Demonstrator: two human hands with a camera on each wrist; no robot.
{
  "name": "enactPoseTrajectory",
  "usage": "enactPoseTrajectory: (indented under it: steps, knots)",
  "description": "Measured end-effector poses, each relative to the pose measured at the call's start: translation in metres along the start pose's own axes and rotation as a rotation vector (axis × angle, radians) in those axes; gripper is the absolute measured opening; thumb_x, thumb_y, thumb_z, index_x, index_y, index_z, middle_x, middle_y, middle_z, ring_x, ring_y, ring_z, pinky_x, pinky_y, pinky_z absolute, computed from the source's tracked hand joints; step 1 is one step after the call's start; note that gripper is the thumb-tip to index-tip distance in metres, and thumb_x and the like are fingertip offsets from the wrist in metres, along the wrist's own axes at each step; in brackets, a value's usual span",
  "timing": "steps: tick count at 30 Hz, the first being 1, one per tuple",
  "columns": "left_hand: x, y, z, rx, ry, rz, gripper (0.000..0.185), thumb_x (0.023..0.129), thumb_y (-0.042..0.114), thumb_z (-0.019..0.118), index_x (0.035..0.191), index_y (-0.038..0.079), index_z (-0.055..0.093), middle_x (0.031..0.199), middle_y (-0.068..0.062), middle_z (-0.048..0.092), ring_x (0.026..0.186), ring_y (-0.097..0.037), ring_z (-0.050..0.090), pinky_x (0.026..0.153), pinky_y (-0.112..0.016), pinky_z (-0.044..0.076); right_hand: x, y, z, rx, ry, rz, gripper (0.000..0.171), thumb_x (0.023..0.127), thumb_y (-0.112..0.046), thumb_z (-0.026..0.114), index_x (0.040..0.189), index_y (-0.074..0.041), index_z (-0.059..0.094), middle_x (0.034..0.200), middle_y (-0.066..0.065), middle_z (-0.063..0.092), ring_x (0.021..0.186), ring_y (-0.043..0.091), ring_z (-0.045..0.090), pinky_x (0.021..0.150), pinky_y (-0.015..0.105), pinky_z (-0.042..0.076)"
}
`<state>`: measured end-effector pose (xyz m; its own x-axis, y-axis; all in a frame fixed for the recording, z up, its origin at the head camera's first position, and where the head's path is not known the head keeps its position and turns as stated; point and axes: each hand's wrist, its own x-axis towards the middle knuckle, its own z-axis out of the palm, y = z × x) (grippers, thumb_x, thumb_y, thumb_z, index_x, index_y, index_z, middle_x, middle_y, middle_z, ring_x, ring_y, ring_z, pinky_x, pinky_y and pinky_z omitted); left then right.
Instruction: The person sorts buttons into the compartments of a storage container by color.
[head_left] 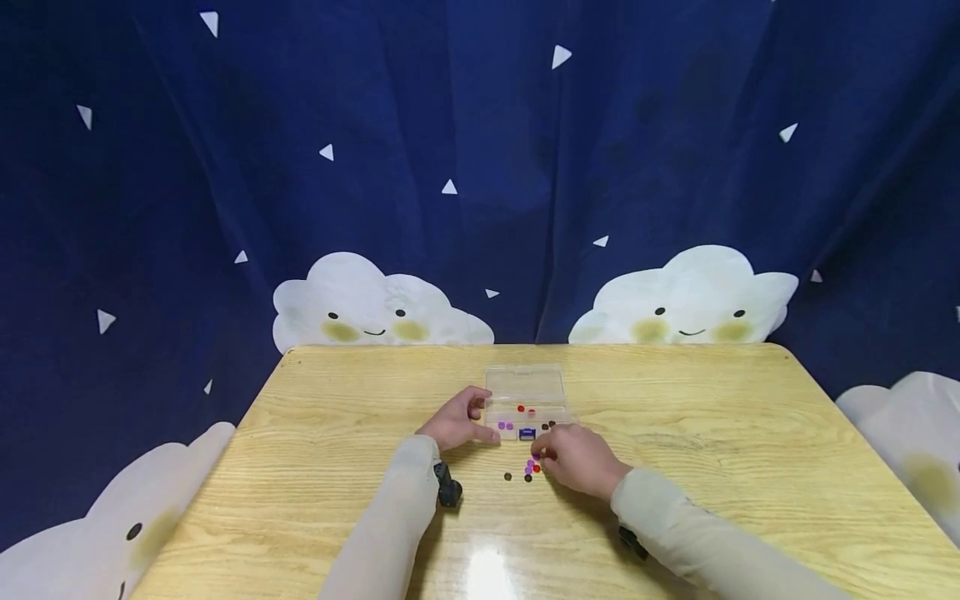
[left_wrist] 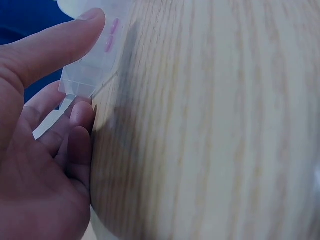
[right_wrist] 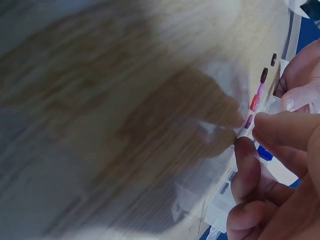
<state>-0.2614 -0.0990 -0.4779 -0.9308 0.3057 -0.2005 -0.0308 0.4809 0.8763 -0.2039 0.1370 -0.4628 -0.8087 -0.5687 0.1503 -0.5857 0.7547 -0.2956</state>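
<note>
A shallow clear plastic box with several compartments lies on the table, its clear lid folded back. My left hand holds its left end, thumb along the front and fingers at the back corner. Inside are red discs, purple discs, dark discs and a small blue block. My right hand is bent low in front of the box, fingertips right at a purple disc, with a gap between thumb and forefinger. Purple, red and black discs lie beside it.
A lone dark disc sits left of the small cluster. The wooden table reaches back to a dark blue curtain with cloud prints. A black wrist camera is strapped on my left wrist.
</note>
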Motion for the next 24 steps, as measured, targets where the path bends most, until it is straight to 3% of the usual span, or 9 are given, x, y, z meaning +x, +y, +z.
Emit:
enactPoseTrajectory:
  steps: [12,24]
  knots:
    - [0.002,-0.0002,-0.0009,0.009,0.015,0.009,0.076,0.075,0.008,0.086,0.141,0.01,0.05,0.118,-0.006,0.051,0.1,-0.019,0.044,0.084,-0.031,0.039,0.0045,-0.0046,0.0013,-0.05,0.068,0.009,0.014,0.078,-0.002,0.074,0.083,-0.015,0.079,0.08,0.0,0.075,0.072,0.014,0.065,0.063,0.03,0.053]
    - [0.0015,-0.0016,-0.0008,-0.007,0.011,0.01,0.075,0.076,0.009,0.085,0.141,0.01,0.049,0.125,-0.01,0.051,0.103,-0.021,0.045,0.089,-0.034,0.04,0.0048,-0.0086,0.0076,-0.062,0.099,0.087,0.02,0.076,-0.002,0.076,0.067,-0.018,0.068,0.07,-0.006,0.058,0.064,0.007,0.049,0.055,0.023,0.041]
